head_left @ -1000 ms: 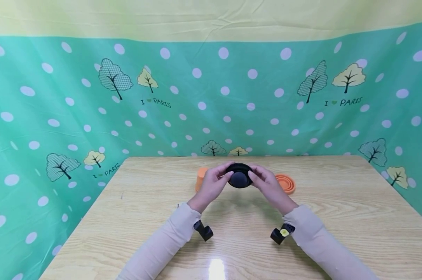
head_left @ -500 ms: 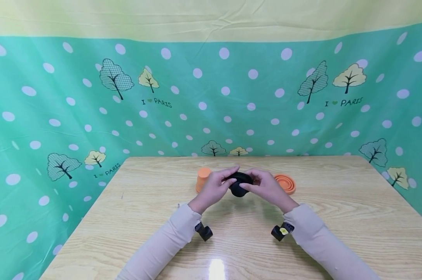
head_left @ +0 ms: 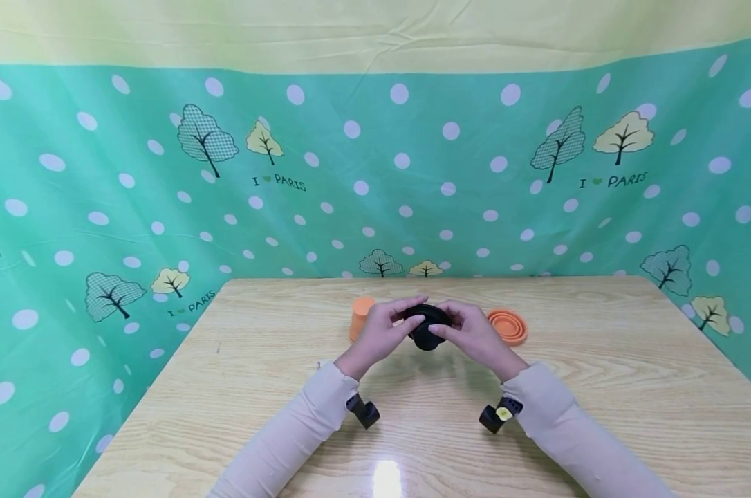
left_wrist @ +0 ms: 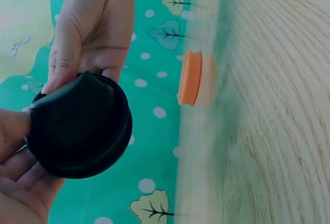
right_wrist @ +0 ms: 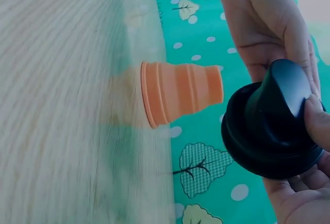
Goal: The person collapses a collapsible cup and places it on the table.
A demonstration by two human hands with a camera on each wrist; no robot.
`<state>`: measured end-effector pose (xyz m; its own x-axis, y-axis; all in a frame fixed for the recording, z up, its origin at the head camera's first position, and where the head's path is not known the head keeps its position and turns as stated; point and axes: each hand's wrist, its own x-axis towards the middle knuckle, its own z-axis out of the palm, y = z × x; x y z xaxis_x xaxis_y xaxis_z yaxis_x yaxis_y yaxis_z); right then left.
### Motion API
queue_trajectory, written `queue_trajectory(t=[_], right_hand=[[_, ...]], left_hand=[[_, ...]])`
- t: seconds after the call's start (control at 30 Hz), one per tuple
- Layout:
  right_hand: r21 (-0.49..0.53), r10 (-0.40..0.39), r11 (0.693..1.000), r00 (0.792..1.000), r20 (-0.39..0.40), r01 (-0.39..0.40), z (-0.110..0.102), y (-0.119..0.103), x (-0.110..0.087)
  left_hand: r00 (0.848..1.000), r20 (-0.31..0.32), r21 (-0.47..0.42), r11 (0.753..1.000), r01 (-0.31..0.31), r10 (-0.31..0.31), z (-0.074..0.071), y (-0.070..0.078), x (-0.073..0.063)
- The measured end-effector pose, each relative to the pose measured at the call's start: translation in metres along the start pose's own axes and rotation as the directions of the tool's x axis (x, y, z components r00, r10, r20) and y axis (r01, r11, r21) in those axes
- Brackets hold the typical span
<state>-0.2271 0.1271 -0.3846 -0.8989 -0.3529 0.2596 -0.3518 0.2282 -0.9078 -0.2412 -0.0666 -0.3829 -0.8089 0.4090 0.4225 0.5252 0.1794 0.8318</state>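
Head view: Two hands grasp a black cup (head_left: 427, 337) above a wooden table (head_left: 425, 429), the left hand (head_left: 384, 326) at one side and the right hand (head_left: 471, 333) at the other, thumbs on the near face. An orange cup (head_left: 361, 319) stands just beyond the left hand; an orange disc (head_left: 507, 326) lies past the right.

Left wrist view: The black cup sits between the gripping hands, fingers of the left behind it, the orange disc edge-on on the table.

Right wrist view: The right thumb lies against the black cup's narrower part; the orange cup stands narrow end up.
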Motion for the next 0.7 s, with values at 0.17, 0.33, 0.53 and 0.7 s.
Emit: queue_trajectory(t=[0.17,0.33,0.53,0.7], right_hand=[[0.135,0.066,0.989,0.996,-0.055,-0.058,-0.001,-0.002,0.000],[0.248,0.077,0.968,0.991,-0.112,-0.047,-0.002,-0.005,0.002],[0.268,0.092,0.962,0.987,-0.128,-0.055,-0.001,-0.004,0.000],[0.287,0.106,0.956,0.985,-0.134,-0.063,-0.001,-0.001,0.000]], left_hand=[[0.993,-0.006,-0.156,0.981,0.112,-0.115,-0.004,0.016,-0.001],[0.981,0.021,-0.219,0.957,0.191,-0.191,-0.007,0.035,-0.003],[0.984,-0.002,-0.208,0.962,0.176,-0.180,-0.005,0.038,-0.002],[0.989,-0.031,-0.216,0.967,0.132,-0.142,-0.001,0.019,0.002]])
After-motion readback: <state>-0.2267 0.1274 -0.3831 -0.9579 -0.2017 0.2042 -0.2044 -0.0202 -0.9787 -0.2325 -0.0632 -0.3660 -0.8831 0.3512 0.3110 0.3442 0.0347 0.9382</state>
